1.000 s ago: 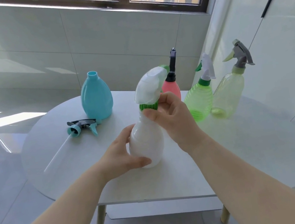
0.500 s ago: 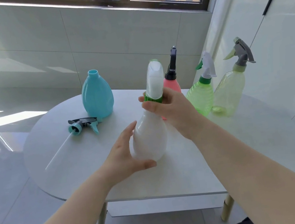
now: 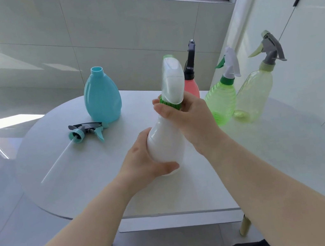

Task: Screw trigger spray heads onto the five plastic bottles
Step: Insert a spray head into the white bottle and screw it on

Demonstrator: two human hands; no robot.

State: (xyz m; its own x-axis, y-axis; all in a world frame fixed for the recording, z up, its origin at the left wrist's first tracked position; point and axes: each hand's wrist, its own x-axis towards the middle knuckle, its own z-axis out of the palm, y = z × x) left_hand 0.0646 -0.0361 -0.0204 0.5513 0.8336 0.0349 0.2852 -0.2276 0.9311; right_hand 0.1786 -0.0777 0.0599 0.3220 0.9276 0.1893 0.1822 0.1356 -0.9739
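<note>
1. The white bottle (image 3: 165, 144) is standing at the middle of the table (image 3: 272, 157), near the front edge. Whether its base is touching the tabletop cannot be determined.
2. Its long axis is running near vertical, with the neck pointing up and leaning slightly to the right.
3. The left hand (image 3: 141, 165) is gripping the lower body of the bottle, with the thumb wrapping across the front.
4. The right hand (image 3: 189, 118) is gripping the green collar (image 3: 170, 103) at the neck, with fingers and thumb curling round it.
5. The white spray head (image 3: 172, 82) is sitting above the collar, in line with the bottle axis, showing its narrow face to the camera.
6. The blue bottle (image 3: 102, 96) is standing upright at the back left, its mouth open and pointing up.
7. The blue spray head (image 3: 87, 131) is lying on its side just in front of that bottle, its dip tube (image 3: 58, 163) pointing toward the front left.
8. The pink bottle (image 3: 191, 87), green bottle (image 3: 221, 99) and yellow bottle (image 3: 254, 93) are standing upright at the back right, each carrying a spray head.
</note>
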